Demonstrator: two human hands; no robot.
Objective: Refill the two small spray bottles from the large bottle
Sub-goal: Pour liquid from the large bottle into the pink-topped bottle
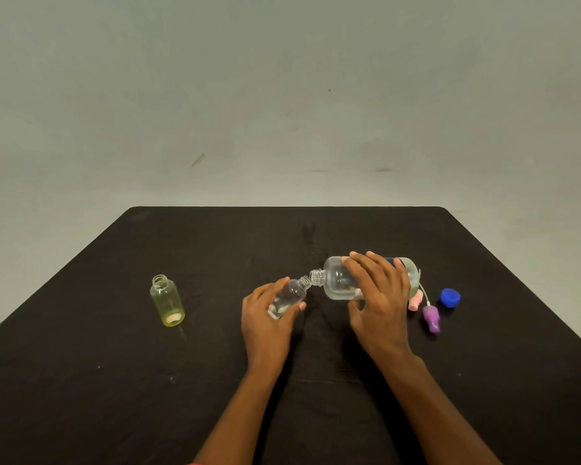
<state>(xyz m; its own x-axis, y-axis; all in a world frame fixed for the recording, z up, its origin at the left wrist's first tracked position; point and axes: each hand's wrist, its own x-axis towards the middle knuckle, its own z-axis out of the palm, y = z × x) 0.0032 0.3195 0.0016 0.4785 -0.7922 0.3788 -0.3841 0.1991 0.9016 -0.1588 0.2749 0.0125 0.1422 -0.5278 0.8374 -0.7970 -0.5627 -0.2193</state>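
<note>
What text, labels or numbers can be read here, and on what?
None readable.
On the large bottle: a label with a dark blue band, mostly under the right hand, too blurred to read.
On the yellow small bottle, clear small bottle, blue cap, purple spray head: no print visible.

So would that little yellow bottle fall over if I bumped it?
Probably. The yellow bottle stands tall and narrow and looks nearly empty, so it is likely light and tippy. Its round sides mean it might then roll across the table.
</note>
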